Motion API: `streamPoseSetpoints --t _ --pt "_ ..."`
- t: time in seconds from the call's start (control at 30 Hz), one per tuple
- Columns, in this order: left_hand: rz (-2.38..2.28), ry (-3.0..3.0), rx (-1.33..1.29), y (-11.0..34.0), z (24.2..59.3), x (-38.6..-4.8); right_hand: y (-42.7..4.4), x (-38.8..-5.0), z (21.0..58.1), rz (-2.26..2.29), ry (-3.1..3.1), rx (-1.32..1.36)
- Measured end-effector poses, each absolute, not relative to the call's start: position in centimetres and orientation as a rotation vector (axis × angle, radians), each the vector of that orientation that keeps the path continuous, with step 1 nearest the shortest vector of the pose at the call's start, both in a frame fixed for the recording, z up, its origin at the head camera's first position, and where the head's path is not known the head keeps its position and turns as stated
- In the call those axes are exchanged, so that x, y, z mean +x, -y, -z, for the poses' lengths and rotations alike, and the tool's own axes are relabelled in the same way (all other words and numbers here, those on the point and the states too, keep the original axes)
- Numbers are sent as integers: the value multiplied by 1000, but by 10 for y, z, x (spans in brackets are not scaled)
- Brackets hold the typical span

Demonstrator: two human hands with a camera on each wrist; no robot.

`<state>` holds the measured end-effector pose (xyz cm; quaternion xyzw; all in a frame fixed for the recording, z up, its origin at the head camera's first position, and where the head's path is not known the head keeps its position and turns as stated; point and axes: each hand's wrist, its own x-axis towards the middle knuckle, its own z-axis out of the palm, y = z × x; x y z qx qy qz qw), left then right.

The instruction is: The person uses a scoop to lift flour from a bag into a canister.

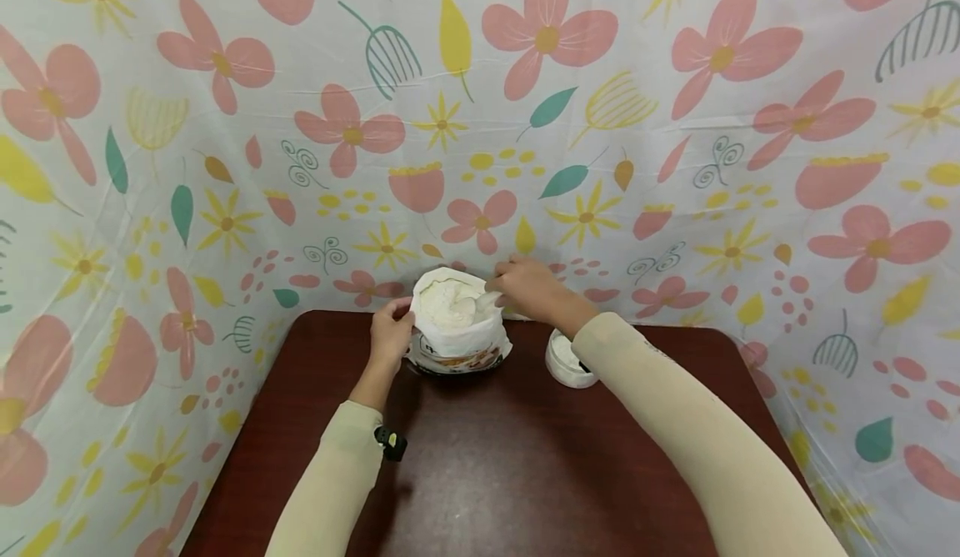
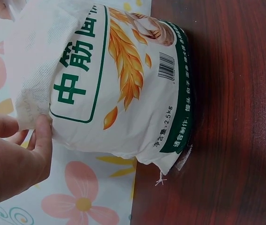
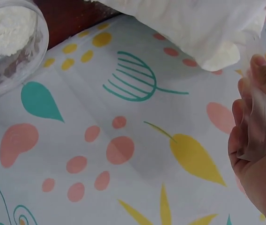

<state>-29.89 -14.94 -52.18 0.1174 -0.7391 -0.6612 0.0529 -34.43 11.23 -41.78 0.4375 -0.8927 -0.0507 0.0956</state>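
A white flour bag (image 1: pixel 455 340) stands on the table with its rim rolled down and white flour (image 1: pixel 447 303) inside. In the left wrist view the bag (image 2: pixel 91 93) shows green lettering, a wheat ear and a barcode. My left hand (image 1: pixel 391 336) pinches the folded rim at the bag's left side between thumb and fingers. At the opposite side, my right hand (image 1: pixel 527 290) grips the handle of a clear plastic scoop (image 3: pixel 257 117). The scoop's bowl reaches over the rim to the flour; how deep it sits is hard to tell.
A round clear container (image 1: pixel 564 363) with white powder stands right of the bag, partly covered by the right sleeve. The dark brown table (image 1: pixel 480 457) meets a flower-print sheet (image 1: pixel 480 123) at its back edge, close behind the bag.
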Motion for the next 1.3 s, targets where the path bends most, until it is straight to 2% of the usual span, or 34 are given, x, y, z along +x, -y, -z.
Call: streamPoseSetpoints --t 0.4,0.87,1.3 --pt "2021 2222 361 149 523 -300 -126 -348 412 15 2690 1261" --pt "2007 2238 352 150 523 -299 -146 -347 418 -371 2676 1196" --pt "2007 2236 358 149 523 -300 -161 -338 440 -504 2738 1000"
